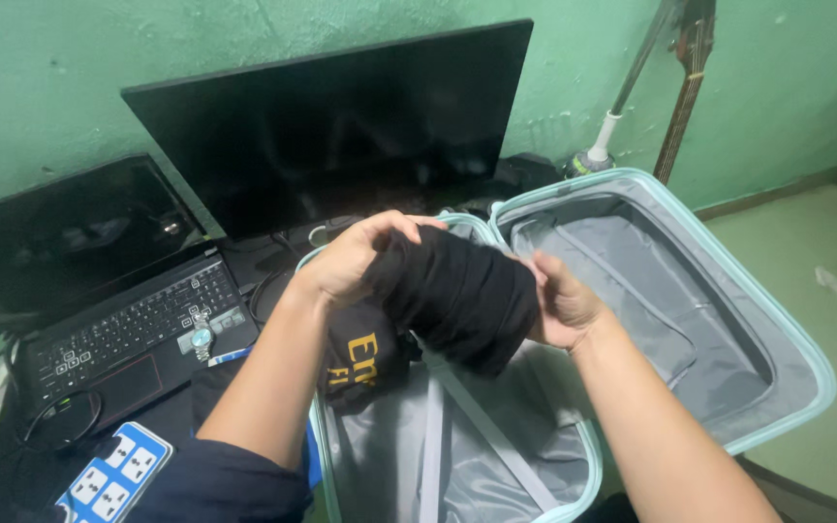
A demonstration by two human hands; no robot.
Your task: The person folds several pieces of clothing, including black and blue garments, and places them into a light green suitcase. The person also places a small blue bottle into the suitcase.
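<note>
We grip the rolled black garment (457, 295) between both hands, left hand (351, 257) curled over its far-left end and right hand (564, 300) cupping its right end, its long axis running left-right above the open pale-green suitcase (573, 484).

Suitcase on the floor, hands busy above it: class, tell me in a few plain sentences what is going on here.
A person holds a rolled black garment in both hands, the left hand gripping its top end and the right hand its other end. It hangs above an open pale-blue suitcase with grey lining, where another black cloth with yellow print already lies. Beside the case are a laptop, a dark monitor, a wristwatch and a power strip.
</note>
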